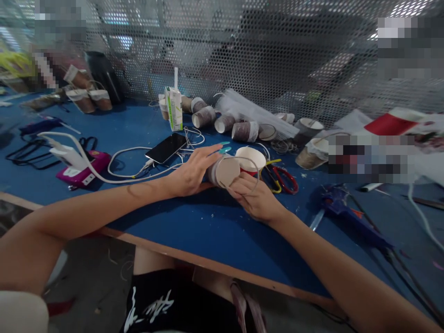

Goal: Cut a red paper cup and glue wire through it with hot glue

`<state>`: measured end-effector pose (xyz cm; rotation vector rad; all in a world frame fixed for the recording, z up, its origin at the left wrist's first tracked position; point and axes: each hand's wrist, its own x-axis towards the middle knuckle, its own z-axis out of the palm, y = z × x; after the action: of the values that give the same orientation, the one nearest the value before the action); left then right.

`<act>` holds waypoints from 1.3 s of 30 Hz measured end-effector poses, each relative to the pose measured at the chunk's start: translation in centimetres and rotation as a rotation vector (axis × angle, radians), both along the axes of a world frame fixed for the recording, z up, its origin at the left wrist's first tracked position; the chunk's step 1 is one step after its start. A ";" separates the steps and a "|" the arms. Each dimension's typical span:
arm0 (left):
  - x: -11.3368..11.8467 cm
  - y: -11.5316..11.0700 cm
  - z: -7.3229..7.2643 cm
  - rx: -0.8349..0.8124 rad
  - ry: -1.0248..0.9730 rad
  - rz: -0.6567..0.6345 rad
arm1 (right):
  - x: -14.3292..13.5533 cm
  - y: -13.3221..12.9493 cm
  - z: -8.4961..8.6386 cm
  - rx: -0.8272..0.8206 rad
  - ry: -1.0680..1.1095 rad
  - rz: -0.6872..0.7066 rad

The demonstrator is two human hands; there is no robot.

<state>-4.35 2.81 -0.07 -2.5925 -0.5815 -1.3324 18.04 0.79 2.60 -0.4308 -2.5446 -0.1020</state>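
Observation:
A small paper cup (227, 172) lies on its side between my hands, its round pale end facing me. My left hand (194, 172) rests at the cup's left side with its fingers stretched out over the top. My right hand (255, 196) pinches the cup's lower right edge, and a thin cord loop (255, 178) curves over that hand. Just behind the cup stands a red and white paper cup (250, 158), partly hidden by it. To the right lie scissors with red handles (286, 179) and a yellow-handled tool (275, 186).
Wrapped cups (244, 131) lie along the mesh wall (277, 60), near a drink carton (174, 108). A phone (166, 148), white cable and purple power strip (85, 171) are left. A blue glue gun (354, 217) lies right, beneath the blue table's (208, 240) scattered materials.

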 end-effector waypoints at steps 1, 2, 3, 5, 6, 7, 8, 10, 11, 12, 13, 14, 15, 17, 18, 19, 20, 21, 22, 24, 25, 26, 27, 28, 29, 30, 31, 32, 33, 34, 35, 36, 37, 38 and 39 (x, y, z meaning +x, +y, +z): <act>-0.1 0.2 0.0 -0.040 0.041 0.021 | 0.1 -0.1 0.0 -0.047 0.018 -0.027; -0.3 0.4 0.0 -0.069 0.067 0.035 | 0.1 -0.1 -0.1 -0.086 0.039 -0.050; -0.4 0.5 0.0 -0.088 0.078 0.041 | 0.1 -0.2 -0.1 -0.116 0.063 -0.071; -0.5 0.7 0.0 -0.102 0.061 0.027 | 0.2 -0.3 -0.2 -0.152 0.110 -0.097; -0.6 0.7 0.0 -0.106 0.047 0.016 | 0.2 -0.4 -0.2 -0.169 0.129 -0.104; -0.5 0.7 -0.1 -0.116 0.037 0.009 | 0.2 -0.4 -0.3 -0.185 0.149 -0.110; -0.5 0.7 -0.1 -0.127 0.032 0.007 | 0.1 -0.4 -0.3 -0.205 0.169 -0.120; -0.5 0.7 -0.1 -0.153 0.025 0.017 | 0.1 -0.4 -0.2 -0.256 0.202 -0.149; -0.4 0.6 -0.1 -0.166 0.018 0.030 | 0.1 -0.3 -0.2 -0.282 0.219 -0.163; -0.4 0.5 -0.1 -0.177 0.008 0.046 | 0.0 -0.3 -0.1 -0.309 0.233 -0.174; -0.3 0.4 -0.1 -0.185 -0.003 0.067 | 0.0 -0.2 0.0 -0.338 0.244 -0.180; -0.2 0.3 -0.1 -0.189 -0.017 0.090 | 0.0 -0.1 0.2 -0.373 0.251 -0.185; -0.1 0.1 -0.1 -0.194 -0.032 0.112 | 0.1 0.0 0.3 -0.412 0.261 -0.190; 0.1 -0.4 -0.1 -0.211 -0.057 0.146 | 0.2 0.2 0.7 -0.494 0.289 -0.201; 0.3 -0.6 -0.1 -0.225 -0.066 0.155 | 0.3 0.3 0.8 -0.534 0.300 -0.201; 0.4 -0.7 0.0 -0.238 -0.072 0.158 | 0.4 0.4 1.0 -0.571 0.308 -0.194; 0.5 -0.9 0.0 -0.248 -0.075 0.159 | 0.5 0.5 1.1 -0.609 0.311 -0.181; 0.6 -1.0 0.0 -0.252 -0.076 0.157 | 0.6 0.6 1.2 -0.647 0.308 -0.166; 0.6 -1.0 -0.1 -0.250 -0.075 0.155 | 0.6 0.7 1.3 -0.684 0.302 -0.151; 0.6 -1.0 -0.1 -0.234 -0.075 0.154 | 0.8 0.8 1.5 -0.734 0.295 -0.134; 0.6 -0.9 -0.2 -0.225 -0.074 0.155 | 0.8 0.8 1.6 -0.742 0.292 -0.131; 0.6 -0.8 -0.2 -0.214 -0.073 0.157 | 0.8 0.8 1.7 -0.740 0.286 -0.130; 0.5 -0.8 -0.3 -0.198 -0.071 0.162 | 0.8 0.8 1.8 -0.730 0.279 -0.130; 0.5 -0.7 -0.3 -0.181 -0.070 0.167 | 0.8 0.8 1.8 -0.709 0.272 -0.131; 0.5 -0.6 -0.3 -0.162 -0.068 0.172 | 0.7 0.8 1.8 -0.678 0.264 -0.136; 0.4 -0.4 -0.4 -0.147 -0.067 0.174 | 0.7 0.7 1.7 -0.639 0.252 -0.143; 0.4 -0.3 -0.4 -0.136 -0.067 0.171 | 0.6 0.7 1.5 -0.592 0.238 -0.147; 0.4 -0.1 -0.5 -0.131 -0.068 0.165 | 0.6 0.7 1.3 -0.536 0.222 -0.149; 0.3 0.0 -0.5 -0.131 -0.069 0.154 | 0.5 0.6 1.0 -0.478 0.200 -0.149; 0.3 0.2 -0.6 -0.129 -0.071 0.141 | 0.5 0.6 0.7 -0.419 0.173 -0.147; 0.3 0.4 -0.7 -0.126 -0.074 0.128 | 0.4 0.6 0.4 -0.360 0.143 -0.146; 0.3 0.5 -0.8 -0.123 -0.078 0.118 | 0.4 0.5 0.0 -0.300 0.112 -0.146; 0.3 0.7 -0.8 -0.119 -0.082 0.108 | 0.4 0.4 -0.2 -0.241 0.081 -0.151; 0.3 0.8 -0.8 -0.117 -0.085 0.099 | 0.3 0.3 -0.4 -0.186 0.049 -0.160; 0.3 0.8 -0.8 -0.115 -0.083 0.089 | 0.3 0.2 -0.5 -0.135 0.024 -0.169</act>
<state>-4.09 3.65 -0.90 -2.5754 -0.7995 -1.4237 18.31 0.98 2.08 -0.6950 -2.4968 0.0131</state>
